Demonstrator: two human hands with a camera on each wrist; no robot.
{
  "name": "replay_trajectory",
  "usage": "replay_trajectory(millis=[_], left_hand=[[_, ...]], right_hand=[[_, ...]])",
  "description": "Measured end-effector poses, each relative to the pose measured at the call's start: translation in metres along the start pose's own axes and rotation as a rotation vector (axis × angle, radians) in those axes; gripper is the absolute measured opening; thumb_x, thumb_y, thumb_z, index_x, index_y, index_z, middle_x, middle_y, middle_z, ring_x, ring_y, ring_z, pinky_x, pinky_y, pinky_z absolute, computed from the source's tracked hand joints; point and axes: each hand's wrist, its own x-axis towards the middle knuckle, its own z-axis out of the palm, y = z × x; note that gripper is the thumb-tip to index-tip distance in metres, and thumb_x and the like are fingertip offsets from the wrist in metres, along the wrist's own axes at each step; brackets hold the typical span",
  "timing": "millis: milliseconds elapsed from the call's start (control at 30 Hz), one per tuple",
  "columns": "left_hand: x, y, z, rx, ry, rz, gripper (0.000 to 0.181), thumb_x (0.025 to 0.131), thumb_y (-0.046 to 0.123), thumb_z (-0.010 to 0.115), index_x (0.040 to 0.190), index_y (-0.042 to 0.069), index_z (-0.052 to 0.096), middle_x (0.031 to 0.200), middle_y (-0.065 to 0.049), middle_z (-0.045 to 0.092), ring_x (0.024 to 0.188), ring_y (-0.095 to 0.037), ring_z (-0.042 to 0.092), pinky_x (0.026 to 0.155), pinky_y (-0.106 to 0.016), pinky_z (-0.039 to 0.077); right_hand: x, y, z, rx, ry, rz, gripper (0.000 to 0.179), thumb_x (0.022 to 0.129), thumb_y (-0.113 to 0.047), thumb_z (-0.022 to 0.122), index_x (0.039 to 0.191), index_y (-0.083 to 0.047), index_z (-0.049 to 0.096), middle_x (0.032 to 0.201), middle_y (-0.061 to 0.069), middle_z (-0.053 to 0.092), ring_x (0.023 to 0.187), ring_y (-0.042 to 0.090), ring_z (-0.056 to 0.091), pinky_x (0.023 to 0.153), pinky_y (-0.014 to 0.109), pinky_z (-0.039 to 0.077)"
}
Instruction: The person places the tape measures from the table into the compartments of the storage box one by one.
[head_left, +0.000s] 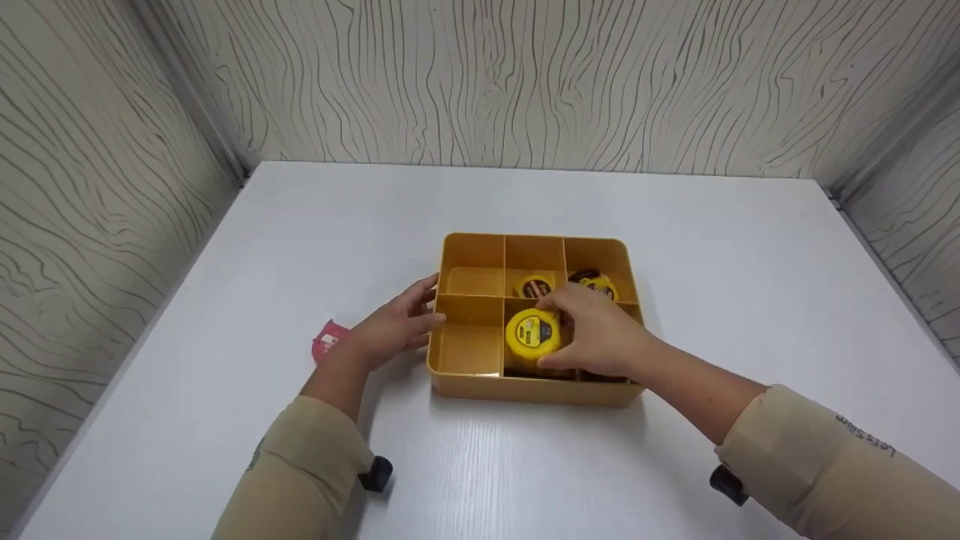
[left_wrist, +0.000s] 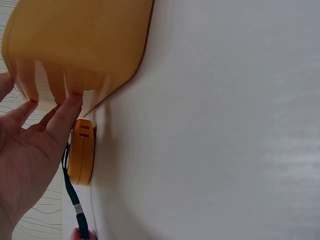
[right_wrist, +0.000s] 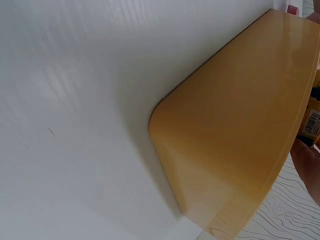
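A tan divided storage box (head_left: 536, 391) sits on the table. My right hand (head_left: 604, 330) pinches a yellow tape measure (head_left: 532, 332) between thumb and fingers, in or just over the front middle compartment. In the right wrist view part of that tape measure (right_wrist: 312, 122), with a barcode label, shows past the box wall. My left hand (head_left: 390, 330) rests against the box's left side, its fingertips touching the outer wall. One tape measure (head_left: 537, 286) lies in the back middle compartment, another (head_left: 596, 283) in the back right one. My right hand partly hides the front right compartment.
A pink object (head_left: 327, 339) lies left of the box, partly behind my left hand. In the left wrist view an orange case (left_wrist: 81, 155) with a dark strap (left_wrist: 75, 200) is beside that hand. Patterned panels (head_left: 487, 82) border the white table (head_left: 360, 202).
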Motion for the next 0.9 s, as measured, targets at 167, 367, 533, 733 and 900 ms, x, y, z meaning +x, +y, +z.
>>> replay_trajectory(millis=[167, 367, 533, 733, 900], left_hand=[[0.0, 0.0001, 0.0001, 0.003, 0.008, 0.001, 0.072, 0.081, 0.036, 0.067, 0.141, 0.042, 0.027, 0.142, 0.011, 0.033, 0.124, -0.014, 0.041, 0.094, -0.035, 0.044], [-0.0006, 0.0004, 0.0, 0.01, 0.009, -0.005, 0.072, 0.082, 0.035, 0.067, 0.141, 0.042, 0.026, 0.141, 0.012, 0.033, 0.124, -0.014, 0.041, 0.094, -0.035, 0.045], [-0.001, 0.0014, 0.0001, 0.012, 0.005, -0.005, 0.069, 0.083, 0.034, 0.066, 0.14, 0.044, 0.027, 0.142, 0.011, 0.033, 0.124, -0.014, 0.041, 0.094, -0.034, 0.045], [-0.0009, 0.0022, 0.0009, 0.002, 0.009, 0.005, 0.066, 0.085, 0.029, 0.064, 0.139, 0.043, 0.029, 0.139, 0.011, 0.035, 0.122, -0.013, 0.042, 0.092, -0.033, 0.046], [-0.0011, 0.0021, 0.0011, 0.006, 0.01, -0.005, 0.066, 0.084, 0.031, 0.065, 0.138, 0.044, 0.029, 0.139, 0.013, 0.035, 0.123, -0.013, 0.041, 0.093, -0.034, 0.045]], right_hand=[[-0.0012, 0.0, 0.0022, -0.011, -0.004, -0.029, 0.065, 0.062, -0.042, 0.082, 0.116, -0.017, 0.056, 0.112, -0.004, 0.053, 0.104, 0.017, 0.049, 0.095, 0.039, 0.042], [-0.002, -0.0026, 0.0029, -0.043, -0.041, -0.026, 0.063, 0.063, -0.041, 0.082, 0.116, -0.018, 0.056, 0.117, -0.004, 0.051, 0.113, 0.018, 0.046, 0.098, 0.039, 0.04], [-0.0031, -0.0032, 0.0021, -0.073, -0.057, -0.043, 0.062, 0.063, -0.039, 0.081, 0.116, -0.019, 0.057, 0.119, -0.005, 0.052, 0.116, 0.018, 0.045, 0.1, 0.039, 0.039], [-0.0035, -0.0023, -0.0008, -0.085, -0.083, -0.076, 0.062, 0.064, -0.039, 0.081, 0.117, -0.017, 0.056, 0.121, -0.004, 0.052, 0.119, 0.019, 0.044, 0.101, 0.039, 0.037], [-0.0024, -0.0021, -0.0053, -0.116, -0.135, -0.091, 0.059, 0.069, -0.034, 0.078, 0.12, -0.014, 0.056, 0.122, -0.001, 0.052, 0.119, 0.021, 0.045, 0.101, 0.04, 0.037]])
